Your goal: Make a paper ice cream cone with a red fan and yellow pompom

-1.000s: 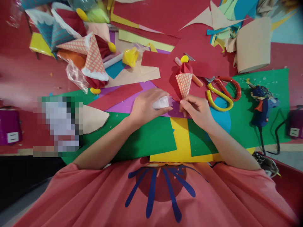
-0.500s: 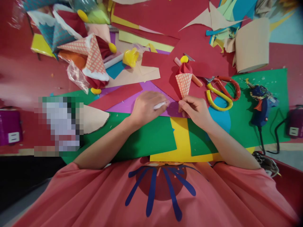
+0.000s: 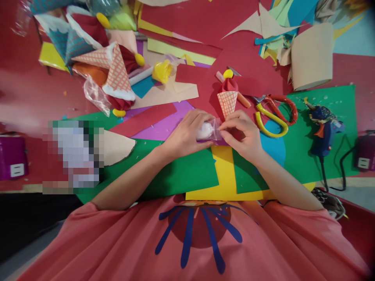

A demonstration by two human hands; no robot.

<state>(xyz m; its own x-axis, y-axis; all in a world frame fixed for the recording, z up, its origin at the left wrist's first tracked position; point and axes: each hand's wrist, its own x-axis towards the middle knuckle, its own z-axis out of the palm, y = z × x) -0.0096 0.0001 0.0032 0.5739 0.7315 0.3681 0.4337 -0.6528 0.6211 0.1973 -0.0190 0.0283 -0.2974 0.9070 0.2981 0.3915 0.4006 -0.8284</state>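
Observation:
My left hand [image 3: 189, 134] is curled round a small clear plastic bag [image 3: 206, 130] with a soft white lump inside. The thumb and fingertips of my right hand [image 3: 244, 134] pinch the bag's loose right edge. Just beyond my right fingers lies a small paper cone [image 3: 227, 102] with an orange-pink lattice pattern, a red filling and a yellow tip. A pair of scissors [image 3: 272, 117] with one yellow and one red handle rests to the right of my right hand.
Finished-looking cones [image 3: 117, 72] with white rims lie at the upper left. A blue glue gun [image 3: 324, 132] with a cord sits on green sheet [image 3: 345, 105] at the right. A beige paper cylinder [image 3: 313, 56] stands at upper right. Red sheets [image 3: 187, 19] and scraps cover the back.
My left hand has loosened, so more of the bag with the white lump shows. My right fingers have moved from beside the cone's tip to the bag's edge.

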